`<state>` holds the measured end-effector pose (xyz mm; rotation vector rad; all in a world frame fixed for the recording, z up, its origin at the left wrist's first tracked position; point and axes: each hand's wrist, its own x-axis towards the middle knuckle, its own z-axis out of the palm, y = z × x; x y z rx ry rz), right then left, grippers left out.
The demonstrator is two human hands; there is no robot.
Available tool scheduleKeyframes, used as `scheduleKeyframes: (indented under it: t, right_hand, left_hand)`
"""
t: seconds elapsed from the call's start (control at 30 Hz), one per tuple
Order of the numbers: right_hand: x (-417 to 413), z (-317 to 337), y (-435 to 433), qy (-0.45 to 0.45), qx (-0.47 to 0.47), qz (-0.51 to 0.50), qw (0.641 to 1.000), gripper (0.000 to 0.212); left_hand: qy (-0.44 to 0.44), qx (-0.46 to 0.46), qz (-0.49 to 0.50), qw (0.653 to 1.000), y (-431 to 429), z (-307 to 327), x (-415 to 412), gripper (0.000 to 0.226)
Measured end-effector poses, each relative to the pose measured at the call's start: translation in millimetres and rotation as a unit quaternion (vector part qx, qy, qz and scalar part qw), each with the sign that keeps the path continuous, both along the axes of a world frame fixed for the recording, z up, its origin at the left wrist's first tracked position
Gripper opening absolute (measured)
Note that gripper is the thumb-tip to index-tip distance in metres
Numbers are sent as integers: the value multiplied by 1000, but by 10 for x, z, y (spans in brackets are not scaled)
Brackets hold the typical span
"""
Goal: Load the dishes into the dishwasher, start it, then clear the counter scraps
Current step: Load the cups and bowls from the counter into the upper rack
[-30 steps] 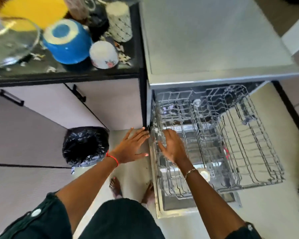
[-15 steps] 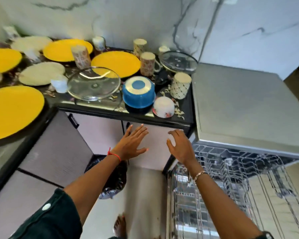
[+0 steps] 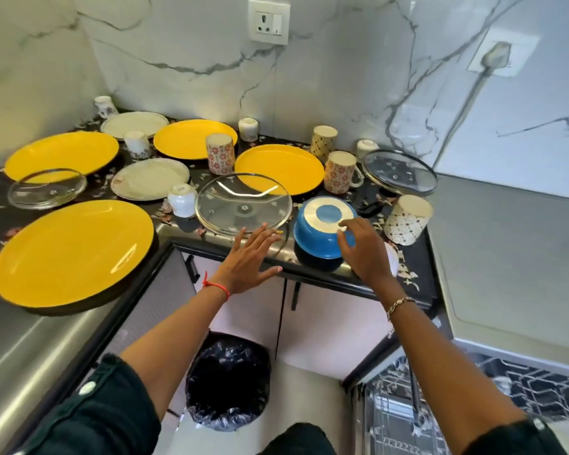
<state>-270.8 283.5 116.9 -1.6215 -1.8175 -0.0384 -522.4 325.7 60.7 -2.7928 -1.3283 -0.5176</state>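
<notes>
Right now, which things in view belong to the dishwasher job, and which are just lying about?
Job: blue bowl, yellow plates, pale plates, glass lids, cups, counter scraps, dishwasher rack, lined bin (likely for scraps).
Just there: wall socket, cabinet handle, cord.

Both bare forearms (image 3: 165, 339) reach forward and up out of dark green sleeves (image 3: 105, 405), well apart from each other. The left hand (image 3: 248, 257) is spread flat, palm down, fingers straight and fanned, thumb stuck out to the right. A thin red thread band (image 3: 216, 287) circles its wrist. The right hand (image 3: 363, 254) shows its back, fingers (image 3: 349, 224) loosely bent and close together; whether the tips touch anything is unclear. A gold-coloured chain bracelet (image 3: 399, 303) sits on that wrist.
</notes>
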Motion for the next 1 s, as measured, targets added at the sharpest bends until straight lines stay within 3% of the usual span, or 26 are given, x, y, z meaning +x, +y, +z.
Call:
scheduleKeyframes:
  t: [0.27,0.6,0.83,1.0]
  right_hand:
    - [-463,234,1045,18,0,67,998,21]
    - [-1382,316,2143,-1,-41,224,974,23]
    - [-1959,187,2480,-19,-77,307,948,26]
    - [-2175,70,2754,-20,-116,307,944,25]
  left_hand:
    - [-13,8,84,996,598,216,-425,64]
    - [-32,18,237,971,1036,256,-1138,70]
    - [1,-57,321,945,1076,133,-1544,79]
    - [-10,-129,306,943,1264,173,-1697,84]
